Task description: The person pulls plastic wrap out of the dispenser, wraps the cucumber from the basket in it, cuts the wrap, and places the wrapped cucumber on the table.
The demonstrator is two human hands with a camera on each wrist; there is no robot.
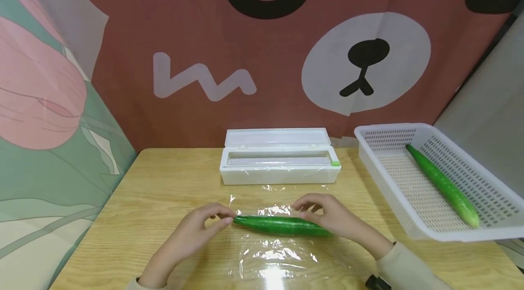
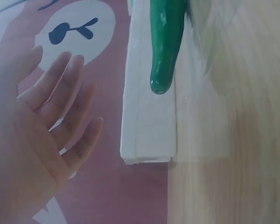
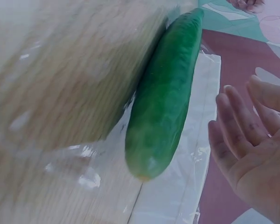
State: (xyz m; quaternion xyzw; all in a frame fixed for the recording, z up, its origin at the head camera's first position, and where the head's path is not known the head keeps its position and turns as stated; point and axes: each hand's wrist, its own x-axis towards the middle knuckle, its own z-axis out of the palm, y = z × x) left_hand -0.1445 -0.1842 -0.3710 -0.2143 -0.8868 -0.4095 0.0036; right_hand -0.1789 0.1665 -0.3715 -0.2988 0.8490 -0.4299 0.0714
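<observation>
A green cucumber point(image 1: 282, 226) lies crosswise on a sheet of clear plastic wrap point(image 1: 270, 253) on the wooden table. My left hand point(image 1: 200, 226) is at its narrow stem end; in the left wrist view the fingers of the left hand point(image 2: 51, 116) are spread and loosely bent, apart from the cucumber point(image 2: 165, 46). Over the thicker right end is my right hand point(image 1: 327, 215), hiding part of it in the head view. The right wrist view shows the right hand point(image 3: 252, 140) with relaxed fingers beside the cucumber point(image 3: 163, 98), nothing held.
Behind the wrap stands a white wrap dispenser box point(image 1: 280, 176), its lid point(image 1: 278, 137) raised and a roll inside. At the right, a white perforated basket point(image 1: 393, 203) holds a second cucumber point(image 1: 444, 185). A printed curtain point(image 1: 204, 30) hangs behind the table point(image 1: 163, 176).
</observation>
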